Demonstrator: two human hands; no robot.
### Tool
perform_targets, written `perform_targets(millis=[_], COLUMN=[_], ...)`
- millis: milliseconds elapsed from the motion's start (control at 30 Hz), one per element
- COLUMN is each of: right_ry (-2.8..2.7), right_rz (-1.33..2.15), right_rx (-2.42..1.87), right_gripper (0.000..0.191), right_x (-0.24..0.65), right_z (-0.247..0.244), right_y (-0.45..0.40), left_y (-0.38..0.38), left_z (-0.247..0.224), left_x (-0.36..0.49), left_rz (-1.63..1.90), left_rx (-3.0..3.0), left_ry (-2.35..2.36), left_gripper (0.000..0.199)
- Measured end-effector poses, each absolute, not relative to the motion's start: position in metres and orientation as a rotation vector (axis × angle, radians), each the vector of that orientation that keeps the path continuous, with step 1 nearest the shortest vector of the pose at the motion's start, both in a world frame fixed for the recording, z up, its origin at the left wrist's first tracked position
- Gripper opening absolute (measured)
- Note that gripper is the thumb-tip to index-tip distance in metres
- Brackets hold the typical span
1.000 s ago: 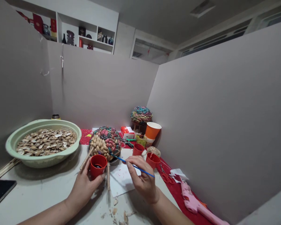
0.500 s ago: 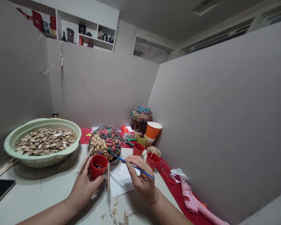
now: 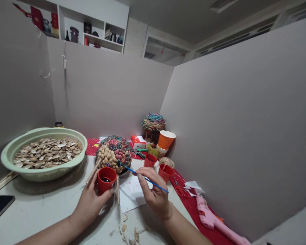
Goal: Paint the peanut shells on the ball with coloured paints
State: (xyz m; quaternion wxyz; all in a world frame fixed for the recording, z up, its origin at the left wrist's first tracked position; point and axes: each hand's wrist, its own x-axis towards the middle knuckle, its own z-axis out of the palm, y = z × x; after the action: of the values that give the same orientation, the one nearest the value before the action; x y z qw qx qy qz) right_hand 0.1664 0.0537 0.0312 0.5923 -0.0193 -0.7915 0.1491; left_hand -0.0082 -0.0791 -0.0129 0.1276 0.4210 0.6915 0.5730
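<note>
My left hand (image 3: 93, 200) is wrapped round a red cup (image 3: 105, 190) with dark liquid in the bottom. A blue paintbrush (image 3: 145, 179) is pinched in my right hand (image 3: 155, 194), its tip on the dome of peanut shells (image 3: 108, 157). Much of the dome is painted pink, green and dark; its front left is bare tan shell. Two sticks (image 3: 118, 192) reach from it towards me, one on each side of the cup. White paper (image 3: 131, 195) lies below the brush.
At left stands a green basin (image 3: 5, 160) of shells, with a phone (image 3: 0, 207) nearer. Right of the dome are red cups (image 3: 165, 175), orange paper cups (image 3: 167, 137) and a second painted dome (image 3: 153, 123). Red scissors (image 3: 181, 192) and a pink glue gun (image 3: 211, 217) lie at right.
The brush tip has shifted very slightly on the dome's front. My left hand keeps its hold on the red cup, and the whole view has tilted a little.
</note>
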Motion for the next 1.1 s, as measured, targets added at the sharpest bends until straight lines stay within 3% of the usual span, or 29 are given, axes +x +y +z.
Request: perform_targets(millis=[300,733,1100], right_ry=[-1.824,-1.825,-1.768], right_rz=[0.352,0.463,0.408], right_rx=[-0.024,-0.118,-0.07], right_gripper=[0.023,0.014,0.02], right_x=[0.166,0.164,0.159], right_z=[0.032,0.053,0.036], right_y=[0.054,0.072,0.094], left_y=[-0.078,-0.065,-0.034], left_z=[-0.013,-0.011,-0.016], left_x=[-0.007,0.0,0.006], left_rz=[1.68,1.789,1.883], left_rx=[1.177,1.153,1.174], left_ry=[1.95,1.938,1.885], left_gripper=[0.079,0.062,0.07])
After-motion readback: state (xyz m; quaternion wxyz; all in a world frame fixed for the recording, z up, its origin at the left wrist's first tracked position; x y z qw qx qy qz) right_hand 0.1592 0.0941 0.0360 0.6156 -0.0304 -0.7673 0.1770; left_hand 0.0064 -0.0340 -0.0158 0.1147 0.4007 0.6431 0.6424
